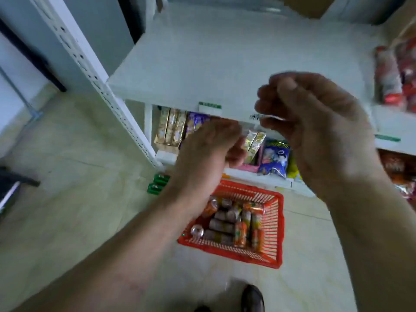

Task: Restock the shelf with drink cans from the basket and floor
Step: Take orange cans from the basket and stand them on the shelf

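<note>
Both hands are raised in front of the white shelf (225,64), blurred. The left hand (209,145) has loosely bent fingers and holds nothing. The right hand (315,122) has its fingers curled, and I cannot tell if it grasps something. The drink cans (236,221) lie in the red basket (278,233) on the floor below, and green cans (158,183) lie beside the shelf post.
</note>
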